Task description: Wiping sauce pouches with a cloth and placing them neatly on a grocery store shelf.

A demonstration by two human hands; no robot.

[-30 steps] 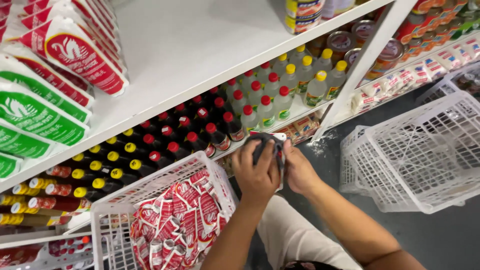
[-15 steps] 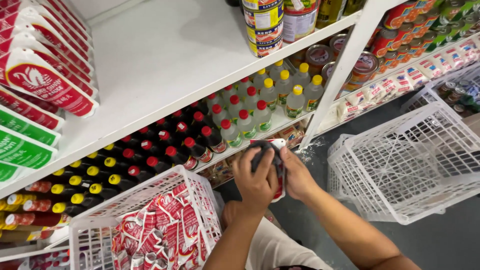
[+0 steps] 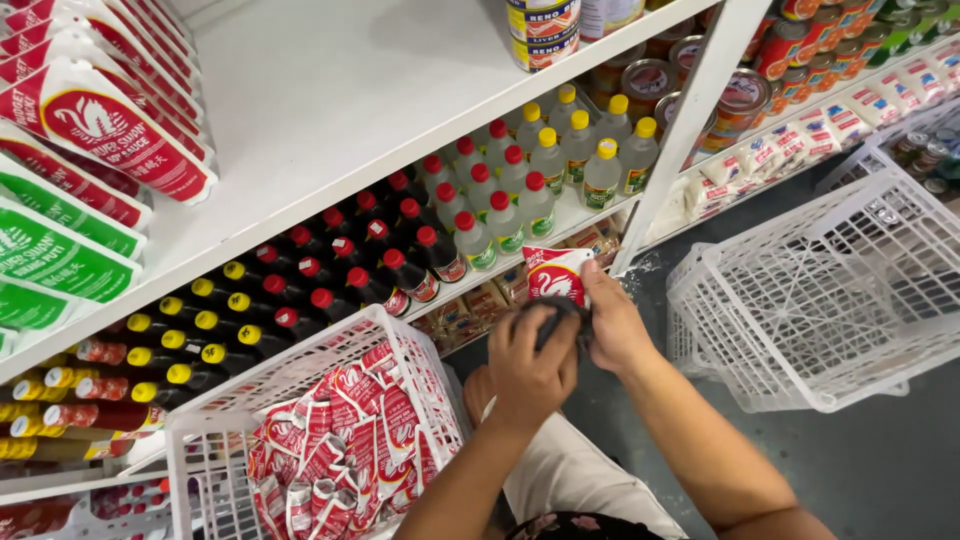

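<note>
My left hand (image 3: 530,365) and my right hand (image 3: 612,322) meet in front of the lower shelf. Together they grip a dark sauce pouch with a red and white top (image 3: 556,283). The pouch stands upright between my fingers, its dark lower half mostly hidden by them. Just left of my hands a white wire basket (image 3: 215,440) holds several red and white sauce pouches (image 3: 345,445). Behind the pouch stand rows of clear bottles with red caps (image 3: 487,215) and yellow caps (image 3: 585,150).
A second white wire basket (image 3: 830,290) lies tilted on the grey floor at right. Dark bottles with red and yellow caps (image 3: 300,285) fill the shelf at left. Large red and green pouches (image 3: 70,180) hang off the white upper shelf; cans (image 3: 545,30) stand above.
The view has tilted and drawn closer. My hands stayed together on the pouch and turned it, so its red and white top now shows above my fingers.
</note>
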